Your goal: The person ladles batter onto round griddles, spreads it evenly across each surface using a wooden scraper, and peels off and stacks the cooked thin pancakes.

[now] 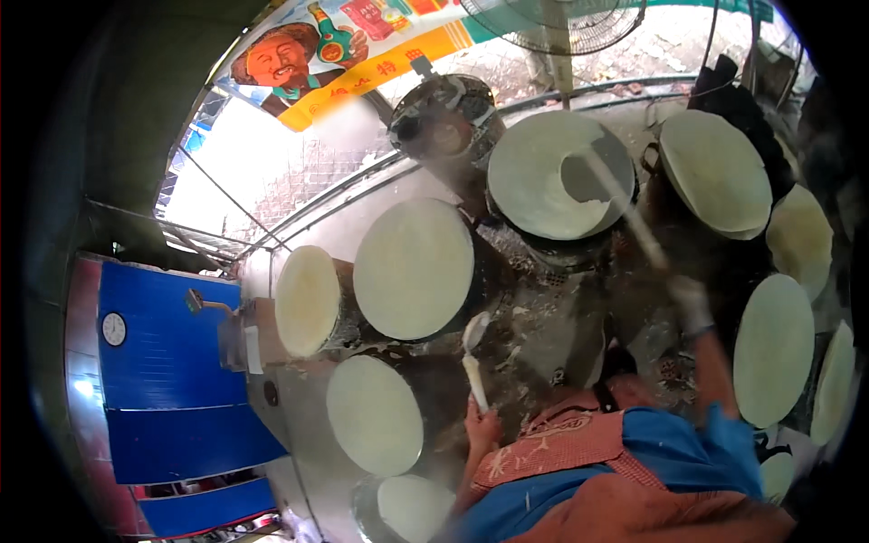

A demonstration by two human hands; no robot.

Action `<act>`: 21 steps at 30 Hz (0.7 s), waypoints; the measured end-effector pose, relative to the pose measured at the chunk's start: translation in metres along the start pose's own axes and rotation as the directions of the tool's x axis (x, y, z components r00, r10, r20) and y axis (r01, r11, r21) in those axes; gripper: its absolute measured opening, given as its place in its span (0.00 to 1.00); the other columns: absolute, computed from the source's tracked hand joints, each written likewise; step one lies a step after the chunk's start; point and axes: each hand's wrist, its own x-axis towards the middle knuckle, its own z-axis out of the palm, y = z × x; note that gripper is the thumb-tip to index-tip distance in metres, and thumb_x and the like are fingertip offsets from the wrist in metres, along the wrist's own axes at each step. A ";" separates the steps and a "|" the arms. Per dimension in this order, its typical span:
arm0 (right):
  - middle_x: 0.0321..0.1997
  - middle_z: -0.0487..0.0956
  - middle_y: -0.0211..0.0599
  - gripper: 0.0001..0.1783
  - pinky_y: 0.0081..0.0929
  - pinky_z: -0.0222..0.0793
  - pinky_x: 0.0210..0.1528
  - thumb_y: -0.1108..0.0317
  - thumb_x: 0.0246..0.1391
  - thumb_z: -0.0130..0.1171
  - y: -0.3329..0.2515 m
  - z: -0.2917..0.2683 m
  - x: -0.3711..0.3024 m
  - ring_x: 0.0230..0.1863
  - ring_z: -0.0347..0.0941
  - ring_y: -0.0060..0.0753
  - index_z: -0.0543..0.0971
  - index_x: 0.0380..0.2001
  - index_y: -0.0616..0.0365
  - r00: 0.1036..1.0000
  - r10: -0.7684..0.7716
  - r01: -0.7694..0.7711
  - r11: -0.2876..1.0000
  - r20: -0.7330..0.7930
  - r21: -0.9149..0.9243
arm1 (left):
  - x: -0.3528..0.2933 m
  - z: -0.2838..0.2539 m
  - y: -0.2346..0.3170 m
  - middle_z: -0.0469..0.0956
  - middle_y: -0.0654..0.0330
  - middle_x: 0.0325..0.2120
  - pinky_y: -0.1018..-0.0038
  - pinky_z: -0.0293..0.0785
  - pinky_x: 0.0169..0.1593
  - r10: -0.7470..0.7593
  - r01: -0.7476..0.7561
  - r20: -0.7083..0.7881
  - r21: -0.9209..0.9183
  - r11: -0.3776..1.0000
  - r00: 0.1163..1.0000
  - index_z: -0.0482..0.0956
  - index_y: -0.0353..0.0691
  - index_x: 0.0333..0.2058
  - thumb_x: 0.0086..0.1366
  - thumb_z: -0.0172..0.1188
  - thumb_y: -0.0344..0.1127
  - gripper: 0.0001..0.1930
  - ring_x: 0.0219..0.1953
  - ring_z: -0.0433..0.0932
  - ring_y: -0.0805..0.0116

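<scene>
My right hand, blurred by motion, grips a long pale-handled tool that reaches across a round griddle in front of me. White batter covers most of this griddle; a bare dark grey patch shows under the tool's blurred far end, whose shape I cannot make out. Lower and to the left, my left hand is closed round the handle of a ladle. The ladle is coated in white batter and held upright, apart from the griddles.
More round griddles with pale sheets surround me: left, far left, lower left, upper right, right. A sooty metal drum stands beyond. A fan hangs at the top. The dark floor is splattered with batter.
</scene>
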 end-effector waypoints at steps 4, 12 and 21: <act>0.38 0.82 0.42 0.17 0.33 0.72 0.46 0.55 0.54 0.60 -0.171 0.160 0.023 0.41 0.79 0.42 0.82 0.45 0.47 0.973 0.224 -0.227 0.972 -0.051 -0.059 | -0.007 -0.028 0.019 0.63 0.66 0.13 0.78 0.55 0.10 -0.090 0.100 0.205 -0.041 0.994 0.975 0.48 0.48 0.68 0.62 0.44 0.19 0.36 0.09 0.58 0.78; 0.27 0.80 0.43 0.14 0.45 0.74 0.36 0.54 0.56 0.53 -0.139 0.088 0.010 0.33 0.79 0.49 0.82 0.38 0.45 0.963 0.167 -0.250 0.844 -0.210 -0.475 | -0.061 -0.062 0.013 0.60 0.66 0.14 0.77 0.54 0.11 -0.036 0.098 0.221 -0.277 0.956 0.975 0.51 0.47 0.66 0.62 0.47 0.20 0.34 0.09 0.58 0.77; 0.33 0.82 0.41 0.13 0.40 0.73 0.39 0.55 0.54 0.58 -0.135 0.092 0.048 0.36 0.78 0.46 0.83 0.36 0.48 0.981 0.186 -0.189 0.847 -0.056 -0.497 | -0.060 -0.062 0.002 0.58 0.67 0.16 0.81 0.52 0.13 -0.094 0.277 0.323 -0.588 0.760 0.942 0.54 0.53 0.62 0.60 0.52 0.22 0.33 0.13 0.57 0.79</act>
